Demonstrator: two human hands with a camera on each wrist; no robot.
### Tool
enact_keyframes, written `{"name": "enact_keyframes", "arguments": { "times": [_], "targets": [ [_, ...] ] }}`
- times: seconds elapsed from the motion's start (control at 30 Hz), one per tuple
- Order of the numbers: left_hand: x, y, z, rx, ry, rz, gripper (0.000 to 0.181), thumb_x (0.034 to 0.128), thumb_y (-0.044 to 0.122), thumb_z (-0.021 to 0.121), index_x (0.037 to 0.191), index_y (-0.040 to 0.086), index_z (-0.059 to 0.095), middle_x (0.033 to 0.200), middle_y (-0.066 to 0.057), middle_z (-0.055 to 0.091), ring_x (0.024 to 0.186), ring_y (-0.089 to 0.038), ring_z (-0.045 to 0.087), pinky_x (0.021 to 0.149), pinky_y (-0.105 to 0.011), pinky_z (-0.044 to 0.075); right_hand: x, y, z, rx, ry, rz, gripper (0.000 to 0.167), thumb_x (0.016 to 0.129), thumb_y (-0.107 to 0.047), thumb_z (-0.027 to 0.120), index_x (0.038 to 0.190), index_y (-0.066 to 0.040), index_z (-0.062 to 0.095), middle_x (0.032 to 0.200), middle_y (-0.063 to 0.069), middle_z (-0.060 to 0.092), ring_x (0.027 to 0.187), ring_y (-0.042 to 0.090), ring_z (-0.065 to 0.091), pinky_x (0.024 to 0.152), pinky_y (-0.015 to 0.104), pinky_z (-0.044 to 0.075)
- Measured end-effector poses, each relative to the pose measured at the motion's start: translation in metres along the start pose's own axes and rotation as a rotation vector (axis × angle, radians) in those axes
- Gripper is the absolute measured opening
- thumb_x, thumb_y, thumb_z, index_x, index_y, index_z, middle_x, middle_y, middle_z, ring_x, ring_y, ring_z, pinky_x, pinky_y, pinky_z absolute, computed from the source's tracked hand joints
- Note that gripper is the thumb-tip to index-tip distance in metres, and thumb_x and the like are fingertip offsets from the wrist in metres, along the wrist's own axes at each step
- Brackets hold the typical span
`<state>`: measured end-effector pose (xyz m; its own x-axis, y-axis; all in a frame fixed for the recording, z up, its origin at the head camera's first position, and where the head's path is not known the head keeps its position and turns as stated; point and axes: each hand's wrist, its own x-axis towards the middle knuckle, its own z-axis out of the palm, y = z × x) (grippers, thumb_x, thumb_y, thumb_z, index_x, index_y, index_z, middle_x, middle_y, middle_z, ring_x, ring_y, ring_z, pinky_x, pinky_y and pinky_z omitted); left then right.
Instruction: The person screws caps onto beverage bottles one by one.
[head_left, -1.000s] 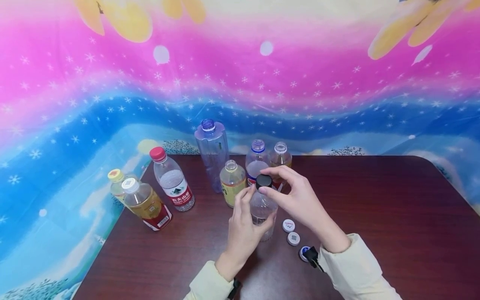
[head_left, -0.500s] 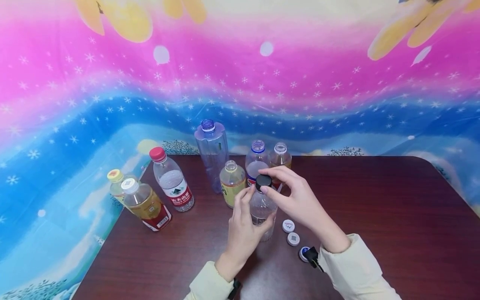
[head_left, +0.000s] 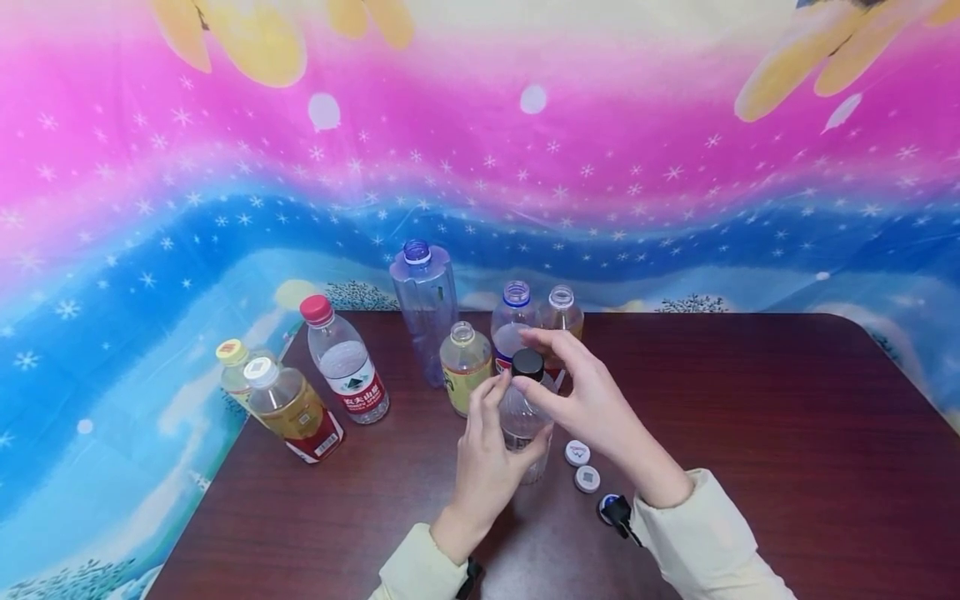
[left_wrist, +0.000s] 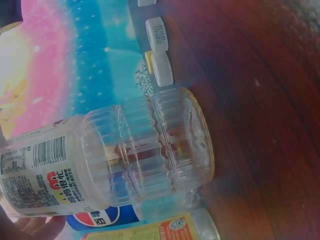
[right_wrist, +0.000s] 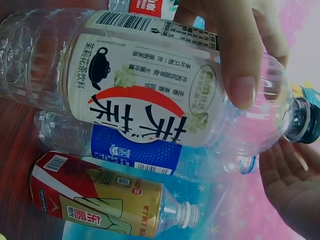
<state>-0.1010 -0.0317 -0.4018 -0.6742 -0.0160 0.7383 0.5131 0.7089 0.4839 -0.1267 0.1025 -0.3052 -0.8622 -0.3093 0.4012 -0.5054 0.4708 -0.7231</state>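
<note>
A clear ribbed tea bottle (right_wrist: 150,85) with a white label stands upright on the table in the head view, a black cap (head_left: 528,365) on its neck. My left hand (head_left: 487,462) grips the bottle's body from the left, thumb on the near side and fingers high along the far side. Around the cap, my right hand (head_left: 596,408) is spread: the index finger stands just above and behind it, the thumb at its near edge. A gap shows between index fingertip and cap. In the right wrist view the right fingers lie beside the dark cap.
Behind stand uncapped bottles: a tall purple one (head_left: 423,300), a yellow-labelled one (head_left: 467,375), a blue-labelled one (head_left: 513,321) and a gold one (right_wrist: 100,195). Capped bottles, including a red-capped water bottle (head_left: 348,367), stand left. Loose caps (head_left: 587,478) lie right of the hands.
My right thumb and index finger have spread apart from a pinch around the black cap, and the right wrist has shifted slightly left. The left hand and bottle stay put.
</note>
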Motion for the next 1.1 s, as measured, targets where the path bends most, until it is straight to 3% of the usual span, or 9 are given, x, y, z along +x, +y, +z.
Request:
{"name": "enact_keyframes", "arguments": {
  "times": [0.17,0.53,0.8,1.1],
  "targets": [
    [0.0,0.0001,-0.0012,-0.004,-0.003,-0.003,0.083,0.0677,0.026,0.085,0.134,0.007,0.04,0.126,-0.014,0.051,0.094,-0.029,0.065,0.068,-0.039,0.058,-0.0006,0.001,-0.0041,0.0,-0.027,-0.061,0.034,0.089,-0.01,0.064,0.123,-0.011,0.063,0.11,0.004,0.065,0.081,0.008,0.05,0.065,0.022,0.046],
    [0.0014,0.0018,-0.0023,-0.002,-0.02,-0.014,0.084,0.069,0.025,0.085,0.137,0.009,0.038,0.126,-0.013,0.05,0.092,-0.029,0.065,0.068,-0.039,0.058,0.0004,-0.0011,-0.0069,-0.001,-0.012,0.026,0.03,0.086,-0.015,0.069,0.117,-0.013,0.068,0.1,0.001,0.065,0.08,0.009,0.05,0.066,0.02,0.045],
    [0.0006,0.0011,-0.0011,-0.005,-0.018,-0.002,0.084,0.0683,0.026,0.085,0.136,0.008,0.039,0.126,-0.013,0.05,0.094,-0.029,0.066,0.07,-0.039,0.058,-0.0015,0.0019,-0.0046,0.01,-0.006,-0.019,0.037,0.085,-0.012,0.07,0.122,-0.011,0.064,0.111,0.004,0.065,0.083,0.007,0.05,0.066,0.021,0.046],
    [-0.0004,0.0003,-0.0002,0.014,-0.002,0.008,0.084,0.068,0.027,0.086,0.135,0.008,0.039,0.124,-0.014,0.051,0.092,-0.028,0.066,0.068,-0.038,0.058,-0.0002,-0.0028,-0.0031,-0.035,0.052,-0.004,0.034,0.081,-0.01,0.074,0.115,-0.009,0.069,0.088,0.001,0.064,0.072,0.005,0.048,0.06,0.019,0.045]
  ]
}}
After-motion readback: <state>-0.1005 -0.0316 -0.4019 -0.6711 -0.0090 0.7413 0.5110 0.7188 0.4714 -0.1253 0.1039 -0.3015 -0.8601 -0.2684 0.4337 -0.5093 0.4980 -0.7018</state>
